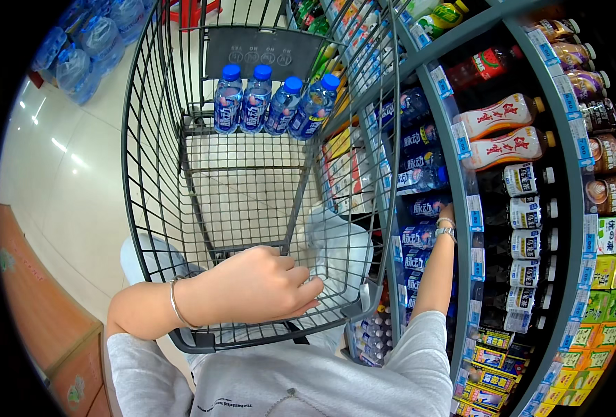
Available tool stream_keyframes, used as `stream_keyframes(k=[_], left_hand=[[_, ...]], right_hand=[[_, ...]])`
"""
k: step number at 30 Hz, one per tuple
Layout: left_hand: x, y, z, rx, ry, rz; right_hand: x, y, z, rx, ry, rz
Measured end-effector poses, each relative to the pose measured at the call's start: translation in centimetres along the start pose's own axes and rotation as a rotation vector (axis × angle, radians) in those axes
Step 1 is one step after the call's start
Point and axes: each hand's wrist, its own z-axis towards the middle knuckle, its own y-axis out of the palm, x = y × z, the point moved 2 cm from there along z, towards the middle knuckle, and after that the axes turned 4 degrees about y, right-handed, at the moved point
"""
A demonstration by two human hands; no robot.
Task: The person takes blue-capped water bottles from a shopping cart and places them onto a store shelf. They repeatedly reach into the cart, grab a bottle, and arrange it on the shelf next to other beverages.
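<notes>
My left hand (277, 281), with a bangle on its wrist, hovers over the near end of the black wire shopping cart (204, 341). Its fingers are curled and I see nothing in them. Several blue-capped drink bottles (226, 107) stand side by side at the cart's far end. My right hand (446, 215), wearing a bracelet and a watch, reaches into the shelf on the right. It is at a blue-labelled bottle (427, 207) lying on its side as seen here; the fingers are mostly hidden, so the hold cannot be told. More such bottles (417, 235) are beside it.
Grey shelf edges (456, 172) with price tags run close along the cart's right side, holding bottles and drink cartons (599, 307). Wrapped large water bottles (73, 70) stand on the floor at upper left, near a red stool (185, 15). Cardboard boxes (53, 313) are at lower left.
</notes>
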Motion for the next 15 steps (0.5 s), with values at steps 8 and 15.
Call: stream_keyframes(k=[8, 15], left_hand=[[0.0, -0.6, 0.3, -0.030, -0.044, 0.019], [-0.6, -0.7, 0.5, -0.014, -0.097, 0.050]], right_hand=[[-5.3, -12.0, -9.6, -0.046, -0.023, 0.212], [-5.3, -22.8, -22.1, -0.025, -0.474, 0.917]])
